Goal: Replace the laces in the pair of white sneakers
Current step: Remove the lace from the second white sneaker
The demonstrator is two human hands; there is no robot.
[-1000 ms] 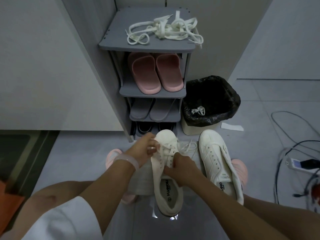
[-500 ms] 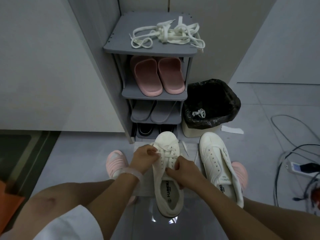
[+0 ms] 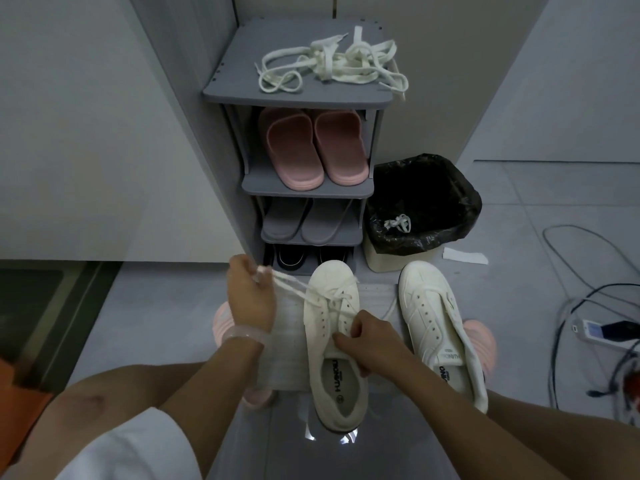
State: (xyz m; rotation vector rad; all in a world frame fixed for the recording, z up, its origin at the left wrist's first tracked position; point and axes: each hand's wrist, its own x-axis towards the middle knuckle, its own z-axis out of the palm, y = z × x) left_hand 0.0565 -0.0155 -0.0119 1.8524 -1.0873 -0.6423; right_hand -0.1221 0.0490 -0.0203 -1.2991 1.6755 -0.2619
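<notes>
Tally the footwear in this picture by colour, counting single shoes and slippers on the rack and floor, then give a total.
White sneakers: 2
Pink slippers on the rack: 2
Grey slippers on the rack: 2
Black shoes on the bottom shelf: 2
Pink slippers worn on the floor: 2
Total: 10

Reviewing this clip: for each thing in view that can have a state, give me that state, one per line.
left sneaker: partly laced, lace being pulled out
right sneaker: no lace, eyelets bare
lace: drawn taut to the left
left hand: pinches the lace
right hand: holds the left sneaker
loose laces: tangled on the rack top
bin: open, lined, a lace inside
</notes>
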